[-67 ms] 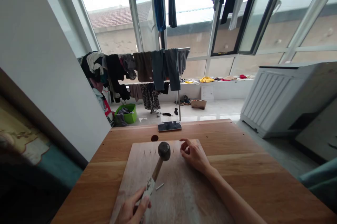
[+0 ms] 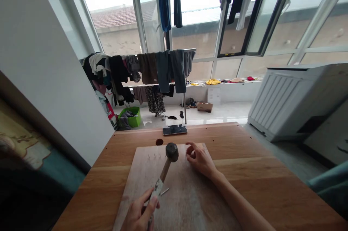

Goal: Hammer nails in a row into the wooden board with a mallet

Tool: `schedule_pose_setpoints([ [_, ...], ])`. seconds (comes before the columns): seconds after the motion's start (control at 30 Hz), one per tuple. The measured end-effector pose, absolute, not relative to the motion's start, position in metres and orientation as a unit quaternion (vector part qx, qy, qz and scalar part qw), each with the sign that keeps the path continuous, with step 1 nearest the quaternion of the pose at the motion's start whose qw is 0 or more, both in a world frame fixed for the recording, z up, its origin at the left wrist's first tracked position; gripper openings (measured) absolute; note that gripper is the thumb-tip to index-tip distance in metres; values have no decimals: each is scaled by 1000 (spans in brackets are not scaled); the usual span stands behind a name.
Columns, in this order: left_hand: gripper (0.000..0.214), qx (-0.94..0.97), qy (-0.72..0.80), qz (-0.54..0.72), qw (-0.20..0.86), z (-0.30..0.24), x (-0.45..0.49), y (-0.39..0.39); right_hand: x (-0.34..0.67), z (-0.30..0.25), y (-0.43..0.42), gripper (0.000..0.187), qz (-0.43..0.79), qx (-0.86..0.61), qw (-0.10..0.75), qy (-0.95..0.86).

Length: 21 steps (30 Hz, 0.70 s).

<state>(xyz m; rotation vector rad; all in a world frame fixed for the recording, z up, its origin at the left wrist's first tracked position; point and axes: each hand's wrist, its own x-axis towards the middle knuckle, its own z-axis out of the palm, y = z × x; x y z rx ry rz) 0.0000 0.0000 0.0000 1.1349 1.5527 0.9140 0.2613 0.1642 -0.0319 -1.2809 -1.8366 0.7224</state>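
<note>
My left hand (image 2: pixel 140 211) is closed around the handle of a rubber mallet (image 2: pixel 172 152), whose dark head is raised over a pale wooden board (image 2: pixel 190 191). Toward the board's far right, my right hand (image 2: pixel 199 158) rests with thumb and forefinger pinched together; what they hold, if anything, is too small to make out. Several thin nails (image 2: pixel 154 156) stand upright in a row near the far edge, left of the mallet head. A short metal rod (image 2: pixel 165 191) lies on the board beside the mallet handle.
The board lies on a wooden table (image 2: pixel 261 180) with a round hole (image 2: pixel 159 142). A phone (image 2: pixel 174 129) sits at the table's far edge. Beyond are a laundry rack (image 2: pixel 163 68) with clothes, a green basket (image 2: pixel 133 117) and a white appliance (image 2: pixel 280 100).
The mallet head has shifted slightly right and up in my left hand, now covering a nail that showed before. My right hand has stayed in place.
</note>
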Motion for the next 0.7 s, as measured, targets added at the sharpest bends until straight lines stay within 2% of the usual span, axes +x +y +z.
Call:
schedule_pose_setpoints([
  [0.17,73,526,564,336,540,16,25,25,261,-33,165,46,280,-495,389,-724],
  [0.43,69,550,565,322,523,-2,47,38,264,-36,165,61,251,-514,370,-732],
  [0.7,71,553,575,320,510,5,43,32,264,-36,165,56,258,-515,375,-726],
])
